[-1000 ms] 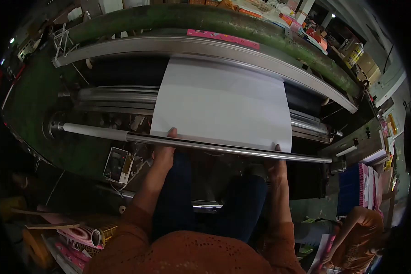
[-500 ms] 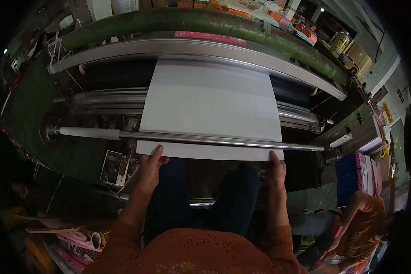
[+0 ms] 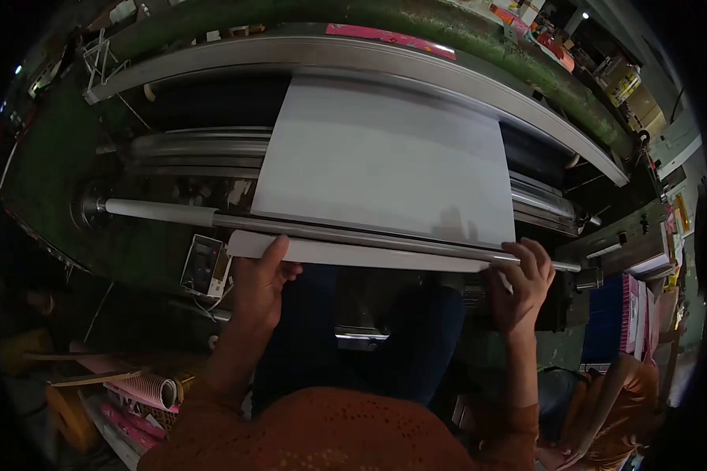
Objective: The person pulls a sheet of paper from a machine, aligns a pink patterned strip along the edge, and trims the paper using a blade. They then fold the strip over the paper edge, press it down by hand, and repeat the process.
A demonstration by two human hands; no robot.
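Observation:
A wide white sheet [image 3: 385, 165] comes down from the machine's rollers and passes behind a metal rod [image 3: 353, 235]. Its front edge hangs out below the rod as a narrow folded-looking strip [image 3: 369, 255]. My left hand [image 3: 261, 286] grips the left end of this strip, thumb on top and fingers curled beneath. At the right end, my right hand [image 3: 522, 286] has its fingers bent and apart, with the fingertips at the rod and the sheet's right corner. A faint hand shadow falls on the sheet nearby.
A pale sleeve [image 3: 161, 212] covers the rod's left part. Beyond the sheet run a metal crossbar [image 3: 353, 55] and a green roller [image 3: 291, 23]. A small boxed device [image 3: 204, 267] sits at left. Another person in an orange top [image 3: 624, 408] is at lower right.
My right hand has left its thumb-on-top hold at the sheet's corner and moved up and right to the rod. The front strip now looks narrower and curled. The view has shifted slightly.

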